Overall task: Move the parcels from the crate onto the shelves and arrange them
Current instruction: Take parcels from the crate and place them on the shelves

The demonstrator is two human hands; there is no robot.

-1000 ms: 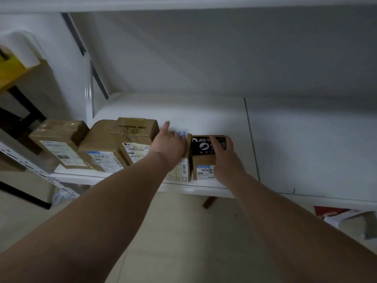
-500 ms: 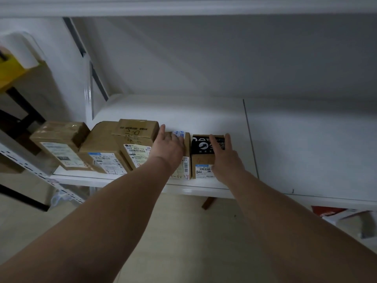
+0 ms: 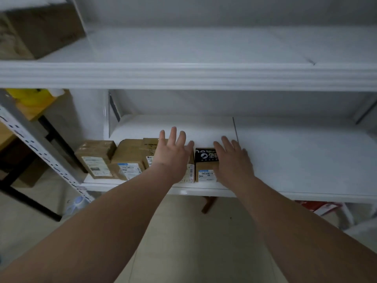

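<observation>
Several brown cardboard parcels stand in a row along the front left of a white shelf (image 3: 295, 160). From the left: a labelled box (image 3: 94, 157), a wider box (image 3: 127, 158), a box (image 3: 150, 149) partly behind my hand, a thin parcel (image 3: 190, 172) and a small black-topped box (image 3: 205, 162). My left hand (image 3: 173, 152) hovers with fingers spread over the middle parcels, holding nothing. My right hand (image 3: 232, 158) is flat with straight fingers at the right side of the black-topped box. The crate is out of view.
An upper white shelf (image 3: 183, 74) runs above, with a large brown box (image 3: 38, 29) at its left end. A grey perforated upright (image 3: 38, 148) stands at the left. Red and white items (image 3: 318, 206) lie below the shelf at the right. Tiled floor is beneath.
My left hand has lifted off the parcels and spread its fingers. The view has tilted up, bringing the upper shelf into sight. My right hand stays by the black-topped box.
</observation>
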